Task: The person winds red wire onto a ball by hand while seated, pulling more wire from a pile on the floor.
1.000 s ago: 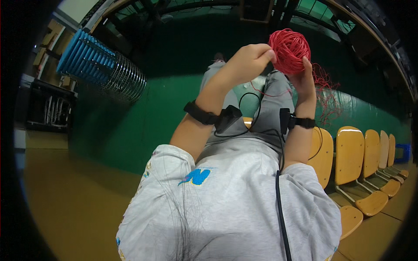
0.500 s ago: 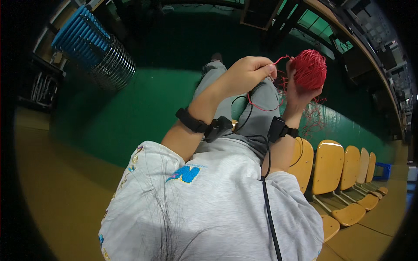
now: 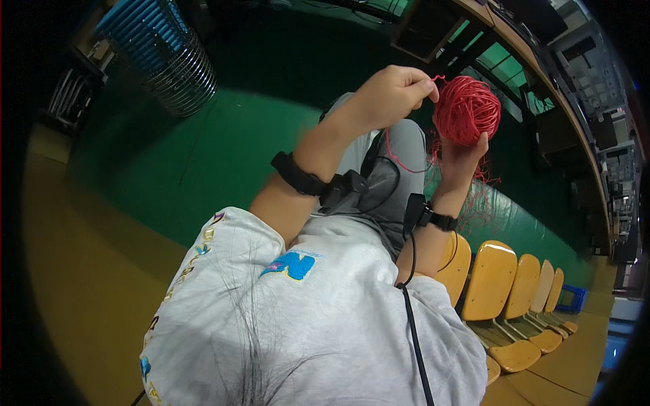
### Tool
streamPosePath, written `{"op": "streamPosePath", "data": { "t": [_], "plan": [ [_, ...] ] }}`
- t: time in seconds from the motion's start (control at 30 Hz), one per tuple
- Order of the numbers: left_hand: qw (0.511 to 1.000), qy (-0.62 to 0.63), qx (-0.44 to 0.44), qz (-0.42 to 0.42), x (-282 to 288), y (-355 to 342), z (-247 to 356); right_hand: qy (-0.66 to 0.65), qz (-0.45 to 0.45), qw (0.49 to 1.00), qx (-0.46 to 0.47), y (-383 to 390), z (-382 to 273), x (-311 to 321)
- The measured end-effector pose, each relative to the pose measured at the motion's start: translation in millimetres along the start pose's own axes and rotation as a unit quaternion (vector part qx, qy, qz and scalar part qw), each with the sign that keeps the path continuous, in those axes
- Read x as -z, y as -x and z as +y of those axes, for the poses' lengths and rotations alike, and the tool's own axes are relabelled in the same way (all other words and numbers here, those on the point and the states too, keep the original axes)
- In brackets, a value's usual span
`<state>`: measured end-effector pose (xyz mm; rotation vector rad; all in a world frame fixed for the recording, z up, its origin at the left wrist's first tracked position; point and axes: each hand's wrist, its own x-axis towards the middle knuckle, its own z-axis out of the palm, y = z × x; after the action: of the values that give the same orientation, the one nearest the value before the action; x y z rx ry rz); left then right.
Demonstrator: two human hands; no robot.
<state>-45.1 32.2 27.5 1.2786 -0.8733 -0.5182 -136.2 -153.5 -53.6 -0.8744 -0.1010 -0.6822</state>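
A ball of red yarn rests in my right hand, whose fingers curve round its underside and far side. My left hand is closed in a pinch on a red strand, close beside the ball's left side. From the pinch a short piece of the strand runs up to the ball. Another loop of red yarn hangs below, in front of my grey trouser legs. Loose, tangled red yarn dangles beyond my right wrist.
Stacked blue-topped stools with metal legs stand at the far left on the green floor. A row of yellow chairs lines my right side. A long desk with equipment curves along the right. Black cable runs down my shirt.
My left hand has moved slightly up and right, nearer the ball. The ball has shifted a little left and shows a different side. The whole view has tilted somewhat.
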Motion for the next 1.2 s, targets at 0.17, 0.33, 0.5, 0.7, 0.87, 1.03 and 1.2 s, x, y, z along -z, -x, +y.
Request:
{"op": "streamPosePath", "data": {
  "t": [0.17, 0.33, 0.5, 0.7, 0.87, 1.03, 1.2],
  "plan": [
    [0.998, -0.005, 0.067, 0.005, -9, -4, -15, 0.278, 0.109, 0.941, 0.161, 3, -6, -22],
    [0.997, -0.014, 0.033, 0.068, -34, -15, -43, 0.558, 0.095, 0.771, 0.292, 2, -13, -23],
    [0.998, -0.055, 0.026, 0.023, -56, -18, -44, 0.679, 0.053, 0.645, 0.347, 4, -36, -33],
    [0.997, -0.065, -0.011, -0.028, -77, -39, -45, 0.796, -0.025, 0.476, 0.372, 6, -61, -37],
    [0.992, -0.103, 0.041, 0.059, -98, -45, -40, 0.764, -0.079, 0.504, 0.395, 6, -70, -30],
    [0.998, 0.042, 0.048, 0.001, -92, -61, -66, 0.782, -0.104, 0.468, 0.398, -1, -65, -25],
    [0.983, 0.169, 0.034, 0.066, -85, -86, -102, 0.731, -0.207, 0.564, 0.323, -9, -61, -14]
  ]
}}
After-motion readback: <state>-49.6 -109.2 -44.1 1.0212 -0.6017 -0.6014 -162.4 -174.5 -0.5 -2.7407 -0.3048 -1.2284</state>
